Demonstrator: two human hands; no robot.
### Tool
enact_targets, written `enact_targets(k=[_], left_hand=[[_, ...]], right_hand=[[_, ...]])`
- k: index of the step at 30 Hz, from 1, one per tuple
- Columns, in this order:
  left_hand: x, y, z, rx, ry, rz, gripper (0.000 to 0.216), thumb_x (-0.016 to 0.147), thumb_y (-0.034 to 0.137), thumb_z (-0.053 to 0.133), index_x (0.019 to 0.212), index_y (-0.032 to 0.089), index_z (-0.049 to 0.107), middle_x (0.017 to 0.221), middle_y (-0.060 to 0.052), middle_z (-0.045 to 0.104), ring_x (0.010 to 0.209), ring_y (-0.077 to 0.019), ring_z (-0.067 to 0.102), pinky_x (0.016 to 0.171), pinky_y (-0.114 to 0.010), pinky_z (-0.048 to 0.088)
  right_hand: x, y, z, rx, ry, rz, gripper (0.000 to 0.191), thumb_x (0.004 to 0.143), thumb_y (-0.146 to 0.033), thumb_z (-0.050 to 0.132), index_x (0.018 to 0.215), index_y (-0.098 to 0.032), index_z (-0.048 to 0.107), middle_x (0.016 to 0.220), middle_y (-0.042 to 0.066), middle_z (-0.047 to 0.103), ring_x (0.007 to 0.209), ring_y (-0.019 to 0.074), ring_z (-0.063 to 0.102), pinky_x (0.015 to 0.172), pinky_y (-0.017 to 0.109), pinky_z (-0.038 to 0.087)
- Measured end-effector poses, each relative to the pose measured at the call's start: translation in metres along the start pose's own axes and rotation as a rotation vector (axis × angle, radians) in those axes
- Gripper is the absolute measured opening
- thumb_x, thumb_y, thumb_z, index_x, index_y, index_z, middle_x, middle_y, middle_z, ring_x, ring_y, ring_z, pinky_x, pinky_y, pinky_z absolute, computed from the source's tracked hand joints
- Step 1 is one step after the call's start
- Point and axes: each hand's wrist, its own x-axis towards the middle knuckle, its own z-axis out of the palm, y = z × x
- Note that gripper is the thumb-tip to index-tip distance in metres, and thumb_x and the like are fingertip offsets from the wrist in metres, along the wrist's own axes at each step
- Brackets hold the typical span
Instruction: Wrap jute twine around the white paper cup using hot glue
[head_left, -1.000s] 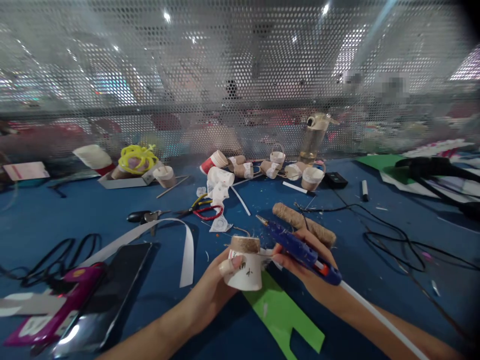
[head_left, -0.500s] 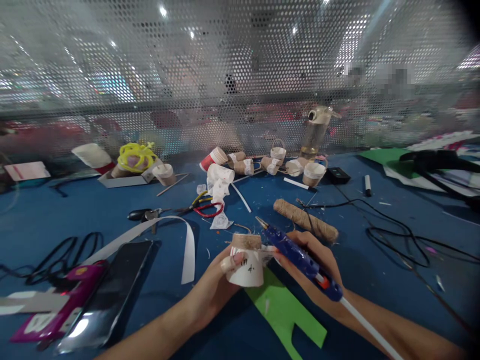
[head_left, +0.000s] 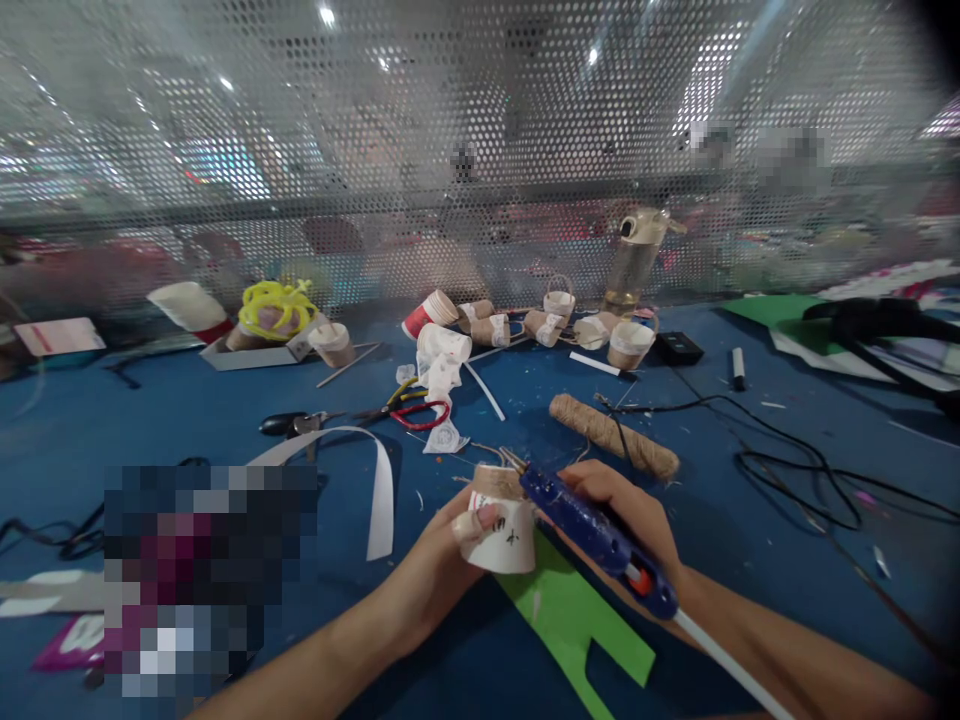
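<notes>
Upside down in my left hand (head_left: pixel 442 545) is a white paper cup (head_left: pixel 506 540) with dark handwriting on its side and brown twine wound round its upper end. The thumb, which has a bandage-like wrap, presses the cup's side. My right hand (head_left: pixel 626 515) is closed round a blue glue gun (head_left: pixel 592 530) with a long white glue stick out of its back. The gun's metal nozzle points up and left, close to the cup's twine-wrapped end; whether it touches, I cannot tell. Under the cup lies a cut piece of green sheet (head_left: pixel 577 610).
Beyond my right hand lies a roll of twine (head_left: pixel 615 436). Scissors (head_left: pixel 416 410), crumpled white paper (head_left: pixel 442 375) and a white strip (head_left: pixel 381 490) lie left of centre. Several twine-wrapped cups and a clear bottle (head_left: pixel 636 265) stand by the perforated metal screen (head_left: pixel 465 100). Black cable (head_left: pixel 795 490) loops at right.
The glue gun's nozzle has come down and left, nearer the twine-wrapped end of the cup. The cup stays in my left hand. The whole view has shifted slightly.
</notes>
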Motion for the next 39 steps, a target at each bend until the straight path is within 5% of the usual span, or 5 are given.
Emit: enact_targets(k=[8,15,24,31,39], left_hand=[[0.001,-0.004,-0.002,0.012,-0.023,-0.03,0.057,0.076,0.051,0.095,0.117,0.015,0.079,0.104,-0.011,0.077,0.094,-0.025,0.067,0.087,-0.035,0.052],[0.002,-0.005,-0.003,0.017,-0.036,-0.018,0.057,0.076,0.053,0.094,0.117,0.016,0.079,0.103,-0.01,0.077,0.092,-0.0235,0.067,0.085,-0.034,0.053],[0.0,-0.001,0.0,0.02,-0.019,-0.001,0.067,0.07,0.052,0.098,0.126,0.019,0.081,0.115,-0.012,0.082,0.101,-0.0252,0.072,0.086,-0.03,0.053],[-0.005,0.0,0.001,0.047,0.038,0.003,0.069,0.067,0.049,0.102,0.127,0.021,0.082,0.115,-0.01,0.085,0.1,-0.0252,0.075,0.084,-0.029,0.054],[-0.003,-0.001,0.0,0.076,0.033,0.041,0.066,0.07,0.046,0.101,0.13,0.025,0.082,0.12,-0.01,0.084,0.106,-0.0266,0.076,0.087,-0.029,0.055]], right_hand=[[0.002,0.0,-0.005,0.01,-0.018,-0.212,0.009,0.106,-0.033,0.057,0.105,-0.03,0.066,0.094,0.004,0.081,0.076,0.0221,0.077,0.069,0.032,0.061],[0.004,-0.001,-0.008,0.039,-0.032,-0.206,0.013,0.105,-0.042,0.062,0.112,-0.032,0.068,0.1,0.003,0.084,0.08,0.0227,0.081,0.072,0.031,0.063],[0.002,-0.01,0.001,0.068,0.014,0.204,0.02,0.088,-0.022,0.084,0.099,-0.029,0.07,0.085,-0.003,0.083,0.073,0.0178,0.078,0.067,0.025,0.059],[0.018,-0.027,0.003,0.391,-0.048,0.697,0.02,0.081,-0.031,0.089,0.084,-0.025,0.07,0.072,-0.007,0.069,0.065,0.0121,0.063,0.064,0.025,0.054],[0.015,-0.018,0.004,0.479,-0.071,0.785,0.016,0.082,-0.037,0.086,0.082,-0.025,0.075,0.08,-0.003,0.073,0.08,0.0175,0.068,0.084,0.034,0.057]])
